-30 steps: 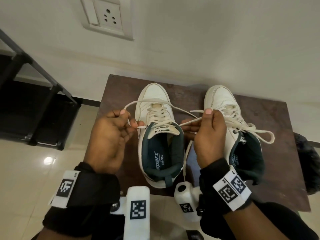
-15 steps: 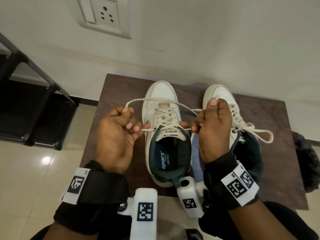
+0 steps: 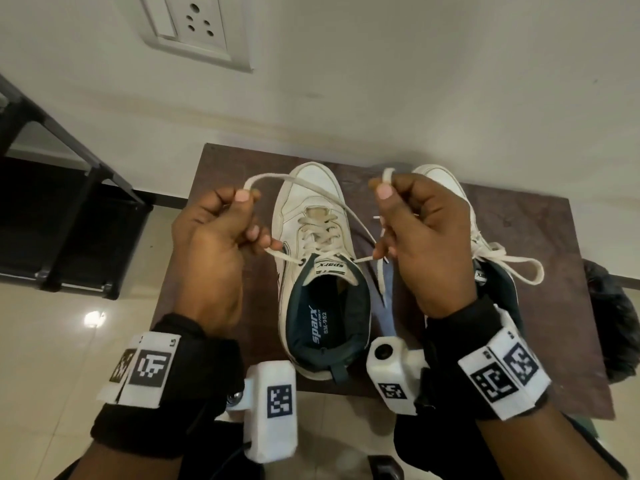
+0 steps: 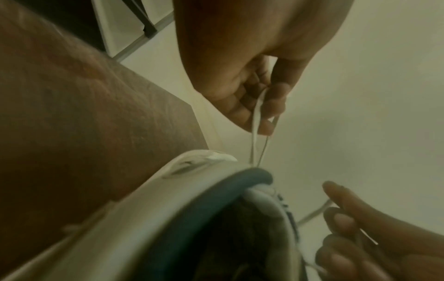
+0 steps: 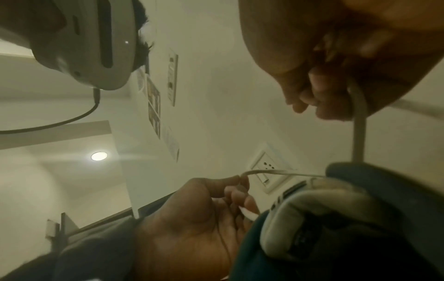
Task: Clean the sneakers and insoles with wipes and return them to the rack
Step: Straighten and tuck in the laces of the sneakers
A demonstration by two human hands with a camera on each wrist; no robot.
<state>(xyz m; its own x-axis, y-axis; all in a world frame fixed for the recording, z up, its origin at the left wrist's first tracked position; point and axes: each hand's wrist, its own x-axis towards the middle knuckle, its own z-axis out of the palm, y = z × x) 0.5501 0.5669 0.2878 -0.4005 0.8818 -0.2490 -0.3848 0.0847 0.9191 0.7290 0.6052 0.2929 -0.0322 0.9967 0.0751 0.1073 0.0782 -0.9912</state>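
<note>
Left sneaker point(image 3: 320, 271) — white, dark lining, standing toe-to-wall on the brown table point(image 3: 221, 168). Its lace point(image 3: 304, 183) is drawn out to both sides. Left hand point(image 3: 211, 258): fingers curled, pinching a loop of lace between thumb and forefinger. Right hand point(image 3: 426, 244): likewise curled round the other lace end, loop tip showing above the thumb.

Right sneaker point(image 3: 498, 271) — largely hidden behind the right hand; only toe, bow and collar edge show.

Left wrist view: blurred, but it shows two lace strands running from the fingertips point(image 4: 266, 127) down to the collar — unseen from the head. Right wrist view: headset point(image 5: 96, 43), ceiling light point(image 5: 99, 156), wall socket point(image 5: 269, 169).

Black rack point(image 3: 69, 216) at left, cut off by the frame edge.
</note>
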